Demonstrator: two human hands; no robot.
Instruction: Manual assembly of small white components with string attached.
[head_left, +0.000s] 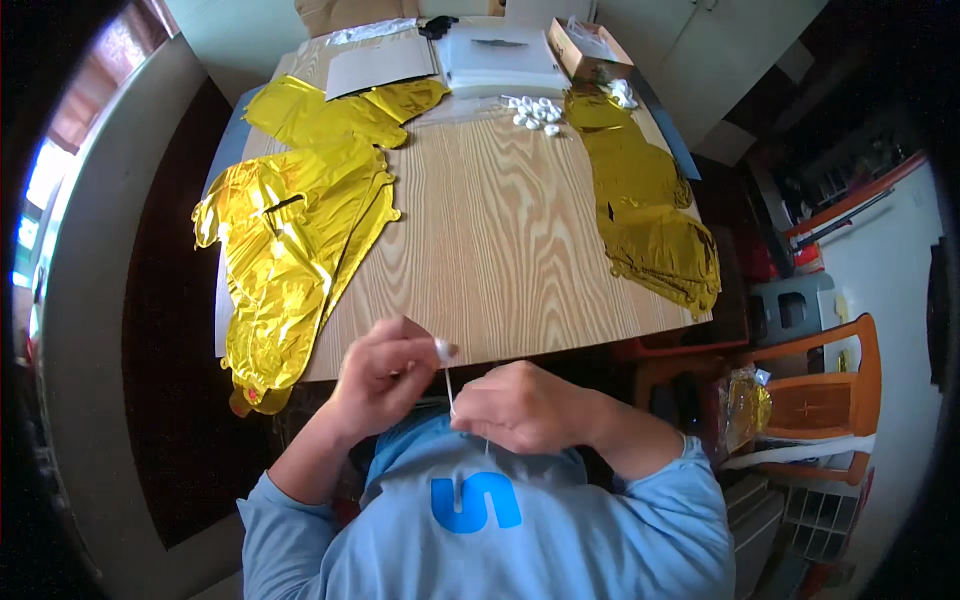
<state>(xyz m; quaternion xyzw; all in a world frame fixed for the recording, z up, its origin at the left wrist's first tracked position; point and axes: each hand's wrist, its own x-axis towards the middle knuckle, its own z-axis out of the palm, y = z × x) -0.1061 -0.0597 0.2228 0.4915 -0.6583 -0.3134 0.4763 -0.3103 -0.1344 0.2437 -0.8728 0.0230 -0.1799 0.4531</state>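
1. Your left hand [385, 375] pinches a small white plug [442, 348] in closed fingers, at 6 o'clock off the counter [500, 260] edge.
2. Your right hand [525, 405] grips the thin white string [451, 388], fingers curled shut, likely keeping it taut.
3. Gold foil balloons [290, 250] lie flat at 9 o'clock, within reach.

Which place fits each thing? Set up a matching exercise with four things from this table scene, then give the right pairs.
Things:
1. White string
2. Pile of white bits
3. Cardboard box
4. Orange chair

Places:
A. far right corner of the table
B. between the hands, left hand and right hand
C. right of the table, on the floor
D. far middle of the table

Pairs: 1-B, 2-D, 3-A, 4-C
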